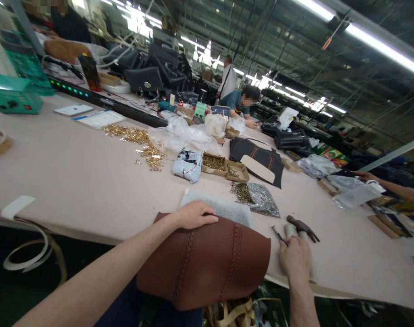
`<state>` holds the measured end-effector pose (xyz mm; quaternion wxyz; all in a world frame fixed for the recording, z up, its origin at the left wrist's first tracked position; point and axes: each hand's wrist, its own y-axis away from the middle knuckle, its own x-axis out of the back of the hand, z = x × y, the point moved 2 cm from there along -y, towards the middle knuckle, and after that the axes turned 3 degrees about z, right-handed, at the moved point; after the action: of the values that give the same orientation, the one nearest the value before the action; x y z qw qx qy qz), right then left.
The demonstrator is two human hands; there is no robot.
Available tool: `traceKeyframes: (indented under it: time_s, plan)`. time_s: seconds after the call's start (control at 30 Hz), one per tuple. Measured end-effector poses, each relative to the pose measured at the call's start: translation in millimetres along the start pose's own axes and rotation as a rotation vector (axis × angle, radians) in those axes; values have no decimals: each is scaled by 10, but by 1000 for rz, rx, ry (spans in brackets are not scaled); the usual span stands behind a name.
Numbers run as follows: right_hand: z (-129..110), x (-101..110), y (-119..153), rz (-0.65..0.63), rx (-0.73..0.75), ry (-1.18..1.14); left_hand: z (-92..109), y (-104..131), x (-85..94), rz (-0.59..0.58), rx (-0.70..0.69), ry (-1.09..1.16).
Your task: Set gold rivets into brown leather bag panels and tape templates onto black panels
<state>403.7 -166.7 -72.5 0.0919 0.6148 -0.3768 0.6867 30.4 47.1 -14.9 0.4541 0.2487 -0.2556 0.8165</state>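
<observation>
My left hand (197,215) lies on the top edge of a brown leather piece (210,263) with two stitched bands, its fingers pressed together over the leather. The leather hangs over the table's front edge and overlaps a pale grey slab (223,206). To the right, my right hand (296,256) has its fingers closed around a thin dark tool (278,234), which points up and left. Just beyond that hand rests a hammer (300,225) with a dark head; its handle is mostly hidden.
A bag of small metal rings (261,199), cardboard trays of rivets (213,163), a wrapped bundle (188,165) and gold pieces (152,156) lie beyond. Dark leather panels (257,159) sit farther back. A person (237,102) leans over the table; another person's arm (394,187) reaches in at right.
</observation>
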Motion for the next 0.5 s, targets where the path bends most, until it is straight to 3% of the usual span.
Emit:
traceKeyframes:
  time_s: [0.17, 0.23, 0.3, 0.43, 0.5]
  plan:
    - [69, 114, -76, -164, -237, -68, -1, 3, 8, -10, -15, -13]
    - [42, 195, -101, -157, -305, -246, -11, 5, 7, -14, -13, -20]
    - [-94, 305, -102, -100, -340, -589, -24, 6, 3, -13, -4, -23]
    - [-797, 579, 21, -77, -298, -1443, -36, -1, 0, -14, 16, -3]
    - [-1267, 692, 129, -122, -226, -1699, -31, -11, 7, -24, 22, 34]
